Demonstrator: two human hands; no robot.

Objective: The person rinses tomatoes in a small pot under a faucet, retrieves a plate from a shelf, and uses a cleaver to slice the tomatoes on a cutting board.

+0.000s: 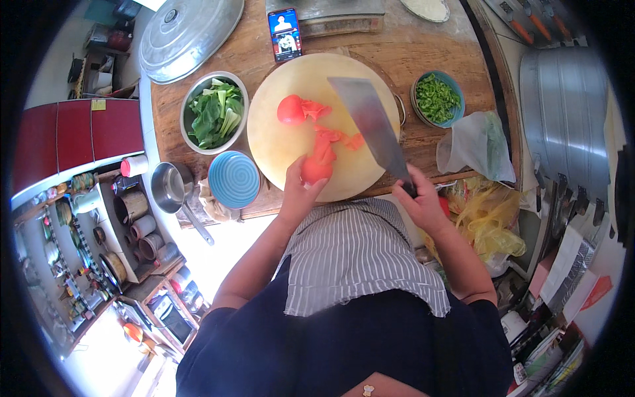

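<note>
My left hand [301, 186] holds a peeled tomato [317, 169] at the near edge of a round chopping board [278, 154]. Strips of tomato skin [325, 140] lie just beyond it, and I cannot tell whether they are still attached. Farther back on the board sits another tomato [290, 110], with crumpled skin touching its right side. My right hand [421, 201] grips the handle of a Chinese cleaver [369, 119]. Its broad blade slants up and left over the right part of the board, apart from both tomatoes.
Left of the board stand a metal bowl of leafy greens [216, 111], a blue bowl [234, 179] and a saucepan [171, 186]. A bowl of chopped green peppers [437, 98] and a plastic bag [476, 146] are at right. Behind lie a phone [285, 34] and a large metal lid [191, 37].
</note>
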